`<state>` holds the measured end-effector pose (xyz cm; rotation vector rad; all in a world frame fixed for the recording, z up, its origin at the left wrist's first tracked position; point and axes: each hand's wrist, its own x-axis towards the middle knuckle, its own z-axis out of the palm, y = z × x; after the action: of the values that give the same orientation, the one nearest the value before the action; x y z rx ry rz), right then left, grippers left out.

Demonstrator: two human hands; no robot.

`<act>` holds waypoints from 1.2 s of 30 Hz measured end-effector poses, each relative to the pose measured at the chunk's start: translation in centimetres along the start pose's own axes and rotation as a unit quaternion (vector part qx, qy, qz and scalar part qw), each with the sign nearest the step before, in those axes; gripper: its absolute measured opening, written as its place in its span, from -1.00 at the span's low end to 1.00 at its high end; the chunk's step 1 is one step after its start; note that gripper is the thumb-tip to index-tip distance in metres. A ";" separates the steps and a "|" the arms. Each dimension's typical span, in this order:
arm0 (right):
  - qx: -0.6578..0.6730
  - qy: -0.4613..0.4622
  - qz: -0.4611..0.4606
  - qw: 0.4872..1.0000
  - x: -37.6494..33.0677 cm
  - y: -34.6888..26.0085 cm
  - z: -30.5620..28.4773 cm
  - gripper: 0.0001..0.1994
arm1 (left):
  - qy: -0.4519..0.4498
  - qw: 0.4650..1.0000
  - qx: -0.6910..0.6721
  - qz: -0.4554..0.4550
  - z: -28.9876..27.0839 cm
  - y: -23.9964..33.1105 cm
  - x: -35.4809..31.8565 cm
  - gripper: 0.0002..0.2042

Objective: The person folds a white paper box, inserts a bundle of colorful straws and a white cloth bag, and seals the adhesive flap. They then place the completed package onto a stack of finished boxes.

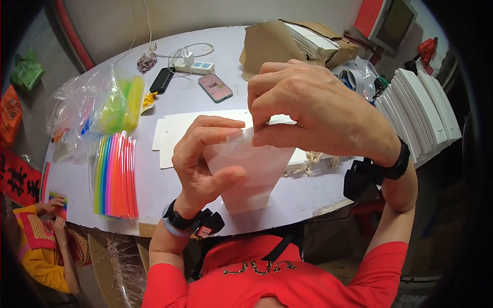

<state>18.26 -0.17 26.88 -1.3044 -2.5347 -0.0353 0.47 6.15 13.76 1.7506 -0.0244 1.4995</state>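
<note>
Between my hands a thin white tapered paper piece (251, 182) stands upright, wider at its top and narrower toward the table edge. My left hand (197, 156) grips its left side, with fingers behind the upper edge and thumb across the front. With fingers bent down, my right hand (316, 105) pinches the top edge near the middle; what lies inside that pinch is partly hidden. Just behind the piece, flat white die-cut cards (169, 131) lie on the table. Bundled pale strings (310, 163) show beneath my right wrist.
Coloured strips (115, 177) and clear plastic bags (84, 97) lie at left. A phone (215, 88), power strip (194, 66) and black power bank (162, 80) lie toward the back. White card stacks (416, 108) stand at right. Another person (46, 241) sits at lower left.
</note>
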 end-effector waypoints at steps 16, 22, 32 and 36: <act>-0.036 -0.041 0.113 0.992 0.2 -1.4 0.0 -0.71 | 0.068 0.989 0.057 -0.119 1.9 3.4 -1.2 -0.65; -0.063 0.015 0.108 0.992 -0.8 -2.4 0.6 -0.69 | 0.078 0.986 0.025 -0.148 2.3 4.6 -1.8 -0.53; -0.072 -0.034 0.143 0.986 -2.3 -1.2 0.6 -0.78 | 0.012 0.984 0.176 -0.016 2.2 4.8 -3.2 -0.60; 0.016 0.018 0.148 0.989 -3.3 -0.7 1.1 -0.81 | 0.012 0.981 0.191 0.026 1.8 4.7 -2.9 -0.64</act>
<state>19.19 -3.03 25.06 -1.6349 -2.2769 0.0425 -1.21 0.58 14.05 2.0433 0.2465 1.6452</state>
